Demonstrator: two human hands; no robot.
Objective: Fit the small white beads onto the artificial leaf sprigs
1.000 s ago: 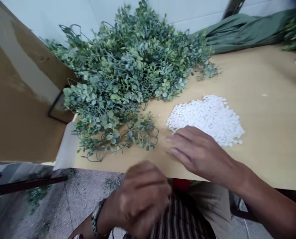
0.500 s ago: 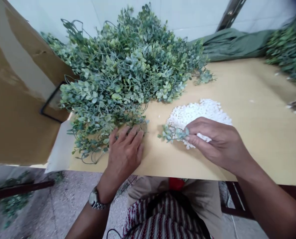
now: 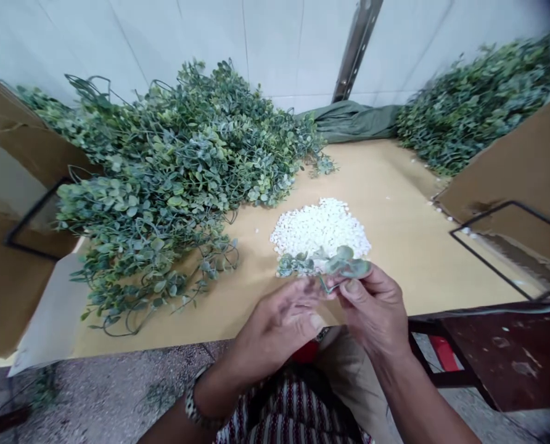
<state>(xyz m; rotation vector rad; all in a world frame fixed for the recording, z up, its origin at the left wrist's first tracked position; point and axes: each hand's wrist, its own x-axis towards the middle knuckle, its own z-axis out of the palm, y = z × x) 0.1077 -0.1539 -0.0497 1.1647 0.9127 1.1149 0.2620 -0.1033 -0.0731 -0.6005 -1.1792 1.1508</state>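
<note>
Artificial leafy sprig (image 3: pixel 346 265) is held near the bench (image 3: pixel 395 237)'s front edge, by the white pellets (image 3: pixel 324 225). Right hand (image 3: pixel 377 311) pinches it, left hand (image 3: pixel 277 327) loosely open alongside. Guessing it's mid-adjustment, so next move probably needs a steady pinch.

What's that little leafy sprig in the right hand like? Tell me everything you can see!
The sprig is green, with small rounded leaves and a thin bit of stem. It looks like plastic. The right hand pinches it, holding it roughly sideways. From this view, it shows in front of the near edge of the white pieces. The left hand is close by, but blur hides whether it touches the sprig.
</note>
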